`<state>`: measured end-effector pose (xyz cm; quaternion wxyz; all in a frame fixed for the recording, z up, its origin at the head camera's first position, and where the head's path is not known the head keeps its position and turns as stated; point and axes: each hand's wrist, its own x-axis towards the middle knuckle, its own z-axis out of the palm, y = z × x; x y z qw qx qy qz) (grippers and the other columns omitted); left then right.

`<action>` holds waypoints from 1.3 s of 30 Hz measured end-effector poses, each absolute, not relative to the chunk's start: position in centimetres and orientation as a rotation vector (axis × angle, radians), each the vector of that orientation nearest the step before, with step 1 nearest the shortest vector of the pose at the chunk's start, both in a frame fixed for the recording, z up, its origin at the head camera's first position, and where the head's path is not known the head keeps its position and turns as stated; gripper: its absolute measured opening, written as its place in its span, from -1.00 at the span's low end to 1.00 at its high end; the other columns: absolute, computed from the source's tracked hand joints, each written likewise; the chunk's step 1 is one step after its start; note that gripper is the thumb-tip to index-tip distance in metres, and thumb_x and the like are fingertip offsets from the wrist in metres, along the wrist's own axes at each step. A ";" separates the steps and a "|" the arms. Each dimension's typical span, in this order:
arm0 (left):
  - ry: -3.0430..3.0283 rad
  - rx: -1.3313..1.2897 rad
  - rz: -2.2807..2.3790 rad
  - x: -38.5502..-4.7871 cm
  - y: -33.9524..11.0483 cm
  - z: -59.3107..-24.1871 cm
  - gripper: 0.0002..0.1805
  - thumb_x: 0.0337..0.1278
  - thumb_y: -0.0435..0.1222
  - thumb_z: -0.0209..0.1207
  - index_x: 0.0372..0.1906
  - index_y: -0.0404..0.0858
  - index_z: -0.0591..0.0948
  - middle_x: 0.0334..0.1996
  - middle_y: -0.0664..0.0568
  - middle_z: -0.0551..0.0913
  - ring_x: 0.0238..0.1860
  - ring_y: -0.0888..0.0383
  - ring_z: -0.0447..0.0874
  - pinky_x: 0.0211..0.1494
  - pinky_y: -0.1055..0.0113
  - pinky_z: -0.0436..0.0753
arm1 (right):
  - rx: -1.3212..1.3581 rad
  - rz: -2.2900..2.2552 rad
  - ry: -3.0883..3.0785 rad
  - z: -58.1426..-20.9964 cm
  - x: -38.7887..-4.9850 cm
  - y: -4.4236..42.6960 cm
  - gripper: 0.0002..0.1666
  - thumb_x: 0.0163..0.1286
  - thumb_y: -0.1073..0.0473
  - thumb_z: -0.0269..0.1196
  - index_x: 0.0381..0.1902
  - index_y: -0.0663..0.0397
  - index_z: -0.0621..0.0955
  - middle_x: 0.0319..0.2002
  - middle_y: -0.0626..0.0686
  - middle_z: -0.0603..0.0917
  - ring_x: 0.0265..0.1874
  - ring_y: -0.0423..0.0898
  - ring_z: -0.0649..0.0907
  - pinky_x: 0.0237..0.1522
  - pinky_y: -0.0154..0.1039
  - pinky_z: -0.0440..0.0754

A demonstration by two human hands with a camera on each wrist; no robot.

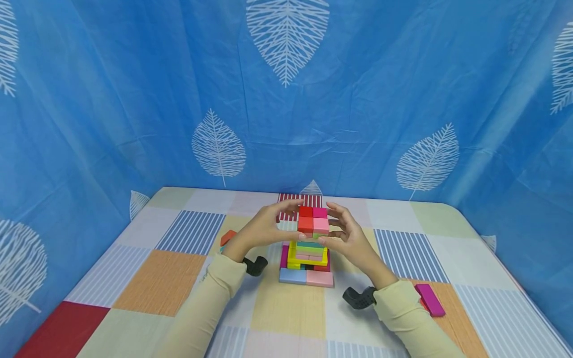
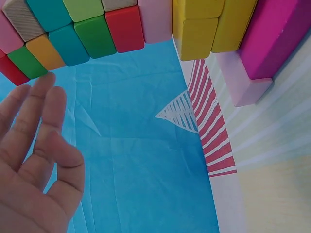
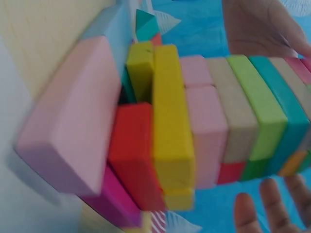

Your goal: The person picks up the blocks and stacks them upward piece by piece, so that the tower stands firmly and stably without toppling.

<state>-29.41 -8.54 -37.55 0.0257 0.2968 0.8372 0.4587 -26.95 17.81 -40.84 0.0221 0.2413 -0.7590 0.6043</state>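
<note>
A tower of coloured wooden blocks (image 1: 312,254) stands mid-table, with red and pink blocks on top. Its base has a light blue block (image 1: 292,276) and a pink block (image 1: 320,278) in front, below yellow ones (image 3: 172,121). My left hand (image 1: 264,226) is at the upper left side, fingers loosely extended; in the left wrist view a fingertip is close to a green block (image 2: 28,62), contact unclear. On the right, my right hand (image 1: 353,238) surrounds the upper part with spread fingers. Its fingertips (image 3: 247,208) appear slightly apart from the blocks in the right wrist view.
An orange block (image 1: 228,237) lies left of the tower, partly behind the left arm. Beside the right sleeve is a magenta block (image 1: 430,300) over a red one. Black wrist devices (image 1: 256,267) extend below both hands. A blue leaf-print curtain (image 1: 331,134) hangs behind the table.
</note>
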 end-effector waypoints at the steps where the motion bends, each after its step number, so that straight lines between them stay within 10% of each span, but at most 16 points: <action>1: 2.585 0.914 1.411 -29.5 -8.6 -37.6 -0.07 0.19 -0.22 0.55 0.62 -0.30 0.39 0.38 -0.20 0.60 0.35 -0.16 0.57 0.31 -0.09 0.66 | 0.752 1.865 -2.357 -40.6 -27.0 18.1 -0.01 0.42 0.31 0.42 0.66 0.23 0.20 0.56 0.34 0.36 0.37 0.30 0.50 0.23 -0.29 0.63; 7: 2.538 0.832 1.358 -29.4 -8.8 -37.9 -0.02 0.18 -0.16 0.54 0.64 -0.32 0.34 0.39 -0.17 0.59 0.39 -0.13 0.54 0.34 -0.18 0.61 | 0.706 1.790 -2.426 -39.1 -26.6 20.8 -0.15 0.51 0.37 0.34 0.65 0.24 0.25 0.47 0.39 0.45 0.36 0.38 0.53 0.18 -0.38 0.62; 13: 2.528 0.828 1.322 -29.3 -8.4 -38.3 -0.07 0.18 -0.14 0.53 0.59 -0.33 0.39 0.36 -0.15 0.61 0.37 -0.10 0.54 0.37 -0.20 0.58 | 0.738 1.570 -2.580 -38.8 -25.6 25.3 -0.50 0.58 0.33 0.27 0.41 0.35 0.53 0.22 0.30 0.68 0.16 0.01 0.70 0.12 -0.38 0.65; 21: 2.561 0.865 1.311 -29.7 -8.2 -38.8 -0.17 0.18 -0.15 0.53 0.51 -0.29 0.49 0.28 -0.10 0.66 0.30 -0.06 0.58 0.35 -0.16 0.59 | 0.830 1.404 -2.732 -40.6 -24.4 32.8 -0.67 0.55 0.40 0.28 0.21 0.45 0.64 0.06 -0.16 0.77 0.01 -0.29 0.72 0.05 -0.44 0.64; 31: 2.565 0.831 1.319 -29.6 -8.4 -38.8 -0.21 0.18 -0.14 0.53 0.48 -0.29 0.53 0.24 -0.09 0.68 0.28 -0.05 0.59 0.35 -0.13 0.59 | 0.835 1.542 -3.080 -41.9 -22.5 38.6 -0.45 0.49 0.31 0.39 0.32 0.52 0.55 0.22 0.41 0.66 0.08 -0.49 0.62 0.03 -0.41 0.65; 39: 2.565 0.844 1.323 -29.6 -8.2 -38.8 -0.21 0.19 -0.15 0.53 0.48 -0.30 0.53 0.24 -0.09 0.69 0.27 -0.05 0.60 0.33 -0.11 0.60 | 1.074 1.160 -3.059 -42.8 -21.5 37.8 -0.35 0.22 0.24 0.61 0.27 0.15 0.69 0.14 -0.07 0.73 0.07 -0.41 0.56 0.07 -0.35 0.60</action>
